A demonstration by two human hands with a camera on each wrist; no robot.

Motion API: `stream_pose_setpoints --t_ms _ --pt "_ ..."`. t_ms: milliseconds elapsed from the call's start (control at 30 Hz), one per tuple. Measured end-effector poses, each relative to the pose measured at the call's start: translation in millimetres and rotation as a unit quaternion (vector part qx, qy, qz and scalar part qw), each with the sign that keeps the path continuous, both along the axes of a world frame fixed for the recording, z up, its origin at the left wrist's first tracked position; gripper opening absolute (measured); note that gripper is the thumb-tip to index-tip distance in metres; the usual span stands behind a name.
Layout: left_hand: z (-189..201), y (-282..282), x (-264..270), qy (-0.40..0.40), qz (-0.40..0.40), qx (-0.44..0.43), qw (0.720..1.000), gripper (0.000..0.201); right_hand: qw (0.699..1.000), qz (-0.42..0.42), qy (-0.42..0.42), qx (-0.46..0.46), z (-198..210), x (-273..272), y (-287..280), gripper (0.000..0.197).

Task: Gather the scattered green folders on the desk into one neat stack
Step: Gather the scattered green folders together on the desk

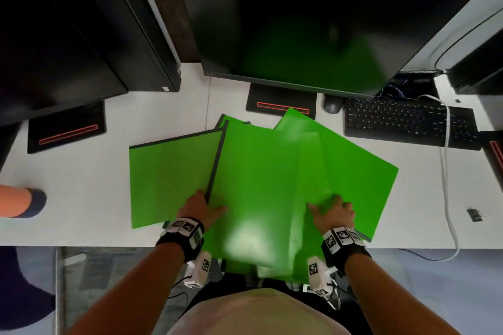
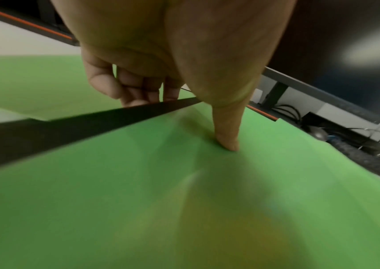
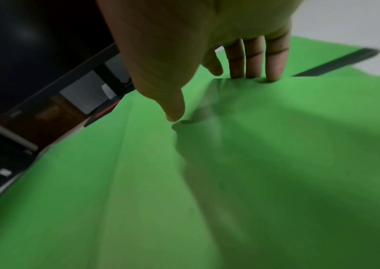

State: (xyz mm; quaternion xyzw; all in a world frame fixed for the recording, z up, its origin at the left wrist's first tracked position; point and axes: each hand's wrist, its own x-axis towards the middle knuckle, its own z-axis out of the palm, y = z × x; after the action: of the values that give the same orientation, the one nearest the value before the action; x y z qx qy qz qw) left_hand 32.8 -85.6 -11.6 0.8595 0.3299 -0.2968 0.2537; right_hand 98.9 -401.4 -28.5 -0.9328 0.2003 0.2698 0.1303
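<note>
Several bright green folders overlap in a loose fan on the white desk (image 1: pixel 81 198). One with a dark spine (image 1: pixel 168 179) lies flat at the left, another (image 1: pixel 362 179) lies at the right, and a corner of one (image 1: pixel 295 121) pokes out behind. The middle folder (image 1: pixel 258 185) is on top, blurred, and sticks out over the desk's front edge. My left hand (image 1: pixel 204 205) pinches its dark left edge (image 2: pixel 92 123), thumb (image 2: pixel 228 142) on top and fingers (image 2: pixel 138 91) curled beneath. My right hand (image 1: pixel 330 208) grips its right side, thumb (image 3: pixel 175 112) on the cover and fingers (image 3: pixel 253 69) wrapped past the edge.
A dark monitor (image 1: pixel 313 30) stands right behind the folders on its base (image 1: pixel 281 100). A mouse (image 1: pixel 332 104) and black keyboard (image 1: pixel 408 122) lie back right, with a white cable (image 1: pixel 446 171). A black computer tower (image 1: pixel 81 30) stands back left. Someone's arm (image 1: pixel 19 201) rests at the left edge.
</note>
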Motion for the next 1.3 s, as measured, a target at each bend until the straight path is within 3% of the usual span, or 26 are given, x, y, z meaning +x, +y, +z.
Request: stream_pose_setpoints --t_ms 200,400,500,600,667,800,967,1067,1133,1267,1300 --pt "-1 -34 2 -0.019 0.023 -0.084 0.996 0.056 0.988 -0.061 0.011 0.144 -16 2 27 0.082" --pt "5 -38 4 0.006 0.033 -0.099 0.995 0.064 0.975 -0.118 0.047 0.181 -18 11 26 0.072" --pt "10 -38 1 -0.003 0.028 -0.129 0.991 0.069 0.971 -0.131 0.049 0.195 -26 14 18 0.084" --pt "15 -34 -3 -0.063 0.030 -0.189 0.980 0.043 0.951 -0.163 0.052 0.258 -28 12 8 0.096" --pt "22 -29 -6 -0.097 0.020 -0.220 0.970 0.036 0.930 -0.182 0.063 0.311 -21 8 3 0.095" --pt "43 -25 -4 -0.182 0.013 -0.250 0.951 0.039 0.887 -0.170 0.017 0.429 17 9 -1 0.033" --pt "77 -37 18 -0.316 0.037 -0.227 0.921 0.043 0.818 -0.166 -0.140 0.533 78 25 4 0.028" --pt "87 -47 29 -0.354 0.049 -0.227 0.906 0.051 0.792 -0.153 -0.200 0.556 103 32 8 0.030" --pt "84 -53 29 -0.359 0.052 -0.223 0.905 0.051 0.798 -0.137 -0.205 0.551 105 29 11 0.028" --pt "67 -56 29 -0.290 0.058 -0.205 0.933 0.067 0.815 -0.139 -0.175 0.535 101 22 18 0.039" --pt "64 -56 30 -0.288 0.058 -0.204 0.934 0.067 0.819 -0.142 -0.175 0.528 101 23 18 0.033"
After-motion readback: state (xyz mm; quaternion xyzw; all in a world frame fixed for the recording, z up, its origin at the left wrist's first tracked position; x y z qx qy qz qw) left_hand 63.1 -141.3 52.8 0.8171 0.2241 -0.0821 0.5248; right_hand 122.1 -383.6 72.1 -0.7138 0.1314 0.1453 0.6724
